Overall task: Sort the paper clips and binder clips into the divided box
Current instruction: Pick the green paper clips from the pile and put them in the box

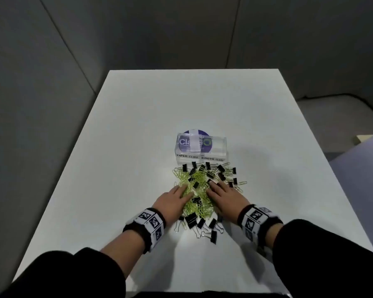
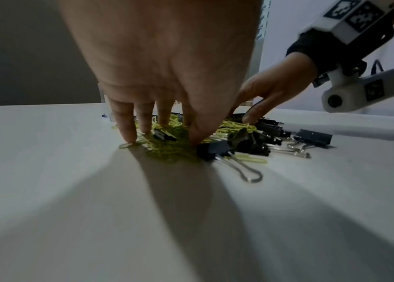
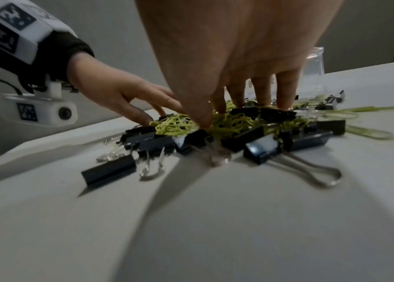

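Note:
A mixed pile of yellow-green paper clips (image 1: pixel 197 179) and black binder clips (image 1: pixel 191 219) lies on the white table (image 1: pixel 138 136), just in front of the clear divided box (image 1: pixel 201 147). The box is labelled PAPER CLIPS on the left and BINDER CLIPS on the right. My left hand (image 1: pixel 182 193) rests on the pile's left side with fingers spread and straight. My right hand (image 1: pixel 215 189) presses on the right side the same way. The left wrist view shows the left hand (image 2: pixel 164 122) touching paper clips (image 2: pixel 167 150) beside a binder clip (image 2: pixel 215 149). Neither hand holds a clip.
A round purple label (image 1: pixel 194 132) shows through and behind the box. Grey partition walls stand close on the left and behind the table. A pale object (image 1: pixel 368 138) lies off the table's right edge. Loose binder clips (image 3: pixel 109 170) are scattered nearest me.

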{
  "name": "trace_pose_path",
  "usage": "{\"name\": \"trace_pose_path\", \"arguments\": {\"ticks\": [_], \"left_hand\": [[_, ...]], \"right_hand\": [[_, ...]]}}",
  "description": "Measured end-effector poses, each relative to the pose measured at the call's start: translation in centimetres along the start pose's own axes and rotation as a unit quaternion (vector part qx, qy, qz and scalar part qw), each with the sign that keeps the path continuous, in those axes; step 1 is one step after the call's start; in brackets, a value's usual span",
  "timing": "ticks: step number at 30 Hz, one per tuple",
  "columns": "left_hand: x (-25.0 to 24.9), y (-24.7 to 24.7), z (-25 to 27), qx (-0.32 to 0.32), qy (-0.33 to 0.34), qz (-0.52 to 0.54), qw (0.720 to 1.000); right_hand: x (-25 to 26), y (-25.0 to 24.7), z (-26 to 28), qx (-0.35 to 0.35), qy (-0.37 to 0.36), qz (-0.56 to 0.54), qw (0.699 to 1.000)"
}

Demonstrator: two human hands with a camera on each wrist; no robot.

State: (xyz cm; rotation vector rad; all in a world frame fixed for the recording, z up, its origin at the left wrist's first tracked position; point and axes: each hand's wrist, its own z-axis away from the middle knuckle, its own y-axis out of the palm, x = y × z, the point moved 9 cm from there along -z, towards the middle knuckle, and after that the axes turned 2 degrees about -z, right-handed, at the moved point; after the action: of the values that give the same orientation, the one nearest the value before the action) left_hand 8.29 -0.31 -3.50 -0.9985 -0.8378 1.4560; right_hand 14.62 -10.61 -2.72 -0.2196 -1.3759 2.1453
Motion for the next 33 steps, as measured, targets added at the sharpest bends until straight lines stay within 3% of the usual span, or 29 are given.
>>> {"name": "trace_pose_path", "arguments": {"ticks": [4, 11, 18, 25, 30, 33], "left_hand": [[0.8, -1.1, 0.1, -0.027, 0.007, 0.002, 1.0], [1.9, -1.3, -0.8, 0.005, -0.02, -0.002, 1.0], [2.2, -1.8, -0.7, -0.017, -0.005, 0.02, 1.0], [2.2, -1.6, -1.5, -0.025, -0.031, 0.063, 0.997], [2.0, -1.8, -2.5, -0.014, -0.021, 0.079, 0.997], [2.9, -1.8, -2.5, -0.017, -0.075, 0.096, 0.992]], "right_hand": [[0.3, -2.8, -0.7, -0.087, -0.033, 0.003, 0.996], [1.7, -2.4, -4.4, -0.033, -0.036, 0.05, 0.998], [1.5, -2.7, -3.2, -0.116, -0.039, -0.002, 0.992], [-0.5, -2.3, -2.5, -0.112, 0.056, -0.022, 0.992], [-1.1, -2.8, -2.8, -0.13, 0.054, -0.043, 0.989], [-0.7, -4.2, -3.5, -0.156, 0.015, -0.045, 0.987]]}}
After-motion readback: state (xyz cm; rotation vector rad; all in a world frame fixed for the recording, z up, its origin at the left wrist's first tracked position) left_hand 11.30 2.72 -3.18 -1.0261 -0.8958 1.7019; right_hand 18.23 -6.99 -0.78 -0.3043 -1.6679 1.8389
